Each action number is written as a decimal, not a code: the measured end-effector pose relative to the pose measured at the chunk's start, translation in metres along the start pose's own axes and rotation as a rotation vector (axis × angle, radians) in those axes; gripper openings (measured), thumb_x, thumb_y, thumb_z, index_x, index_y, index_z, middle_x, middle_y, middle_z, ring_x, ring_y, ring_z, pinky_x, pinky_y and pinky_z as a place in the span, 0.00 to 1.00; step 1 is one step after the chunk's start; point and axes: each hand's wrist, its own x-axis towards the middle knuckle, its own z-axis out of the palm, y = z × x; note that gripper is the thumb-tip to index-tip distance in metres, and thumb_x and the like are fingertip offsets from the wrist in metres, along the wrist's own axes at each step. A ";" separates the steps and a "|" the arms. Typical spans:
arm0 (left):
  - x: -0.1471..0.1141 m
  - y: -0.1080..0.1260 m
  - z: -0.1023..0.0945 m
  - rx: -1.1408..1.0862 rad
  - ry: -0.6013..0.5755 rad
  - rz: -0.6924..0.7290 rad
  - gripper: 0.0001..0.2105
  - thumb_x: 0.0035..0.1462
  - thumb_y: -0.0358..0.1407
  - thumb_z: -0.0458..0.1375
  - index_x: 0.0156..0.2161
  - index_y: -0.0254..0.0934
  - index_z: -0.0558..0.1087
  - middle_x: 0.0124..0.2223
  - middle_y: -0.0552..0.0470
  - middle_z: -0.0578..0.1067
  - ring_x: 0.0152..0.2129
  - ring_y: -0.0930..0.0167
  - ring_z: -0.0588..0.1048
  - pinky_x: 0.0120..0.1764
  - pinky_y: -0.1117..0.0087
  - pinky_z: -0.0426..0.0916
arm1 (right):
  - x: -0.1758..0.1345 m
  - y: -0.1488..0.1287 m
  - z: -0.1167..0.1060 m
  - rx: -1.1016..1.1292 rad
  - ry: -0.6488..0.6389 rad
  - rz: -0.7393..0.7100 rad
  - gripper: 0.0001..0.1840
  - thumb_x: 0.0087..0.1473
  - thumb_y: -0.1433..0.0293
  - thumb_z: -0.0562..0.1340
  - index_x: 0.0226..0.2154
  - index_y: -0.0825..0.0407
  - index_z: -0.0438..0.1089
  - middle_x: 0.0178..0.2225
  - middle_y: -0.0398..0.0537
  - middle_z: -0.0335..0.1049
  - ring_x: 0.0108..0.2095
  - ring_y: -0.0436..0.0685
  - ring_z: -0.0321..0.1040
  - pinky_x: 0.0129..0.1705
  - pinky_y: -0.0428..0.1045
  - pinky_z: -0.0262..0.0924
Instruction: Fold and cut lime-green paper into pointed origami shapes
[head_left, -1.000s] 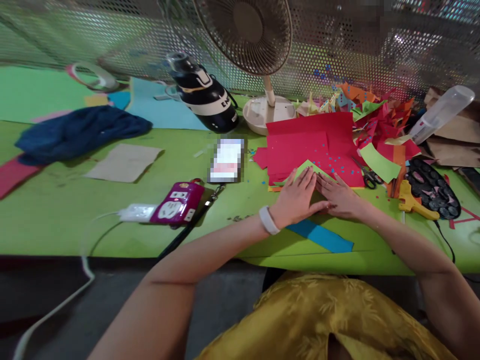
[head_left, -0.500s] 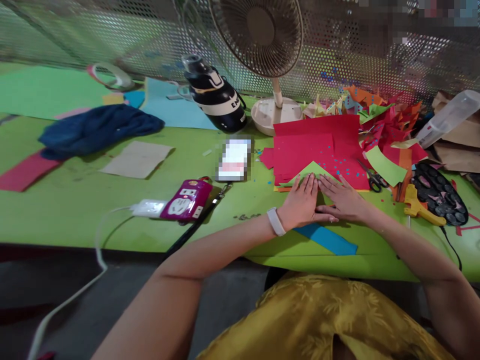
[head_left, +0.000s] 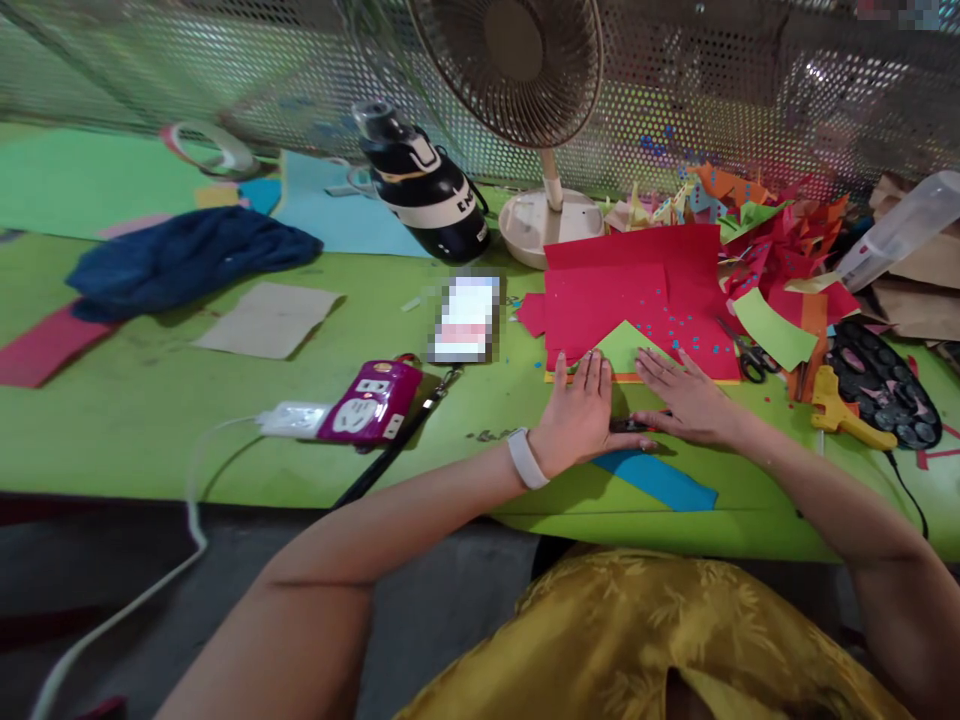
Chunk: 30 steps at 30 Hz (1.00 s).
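Observation:
A light green piece of paper, folded to a peak, lies on a stack of red paper. My left hand is flat on its left side, fingers stretched forward. On its right side my right hand lies flat too, fingers spread. Both thumbs point inward, low over the table. Between the hands is a small dark object, partly covered and too hidden to name. A blue paper strip lies just in front of the hands.
To the right are scissors, a yellow glue gun, a black palette-like tray and heaped paper scraps. Behind stand a fan and a black bottle. A phone and purple power adapter lie left.
My left hand has slid left along the green paper, away from my right hand, uncovering more of its middle. My right hand has stayed about where it was.

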 end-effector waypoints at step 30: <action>-0.027 -0.034 0.007 0.078 0.080 -0.081 0.60 0.52 0.72 0.39 0.64 0.09 0.57 0.64 0.16 0.58 0.64 0.43 0.58 0.65 0.43 0.35 | -0.041 0.025 -0.014 -0.105 -0.053 0.149 0.47 0.62 0.41 0.40 0.69 0.58 0.49 0.69 0.63 0.46 0.69 0.70 0.44 0.68 0.70 0.35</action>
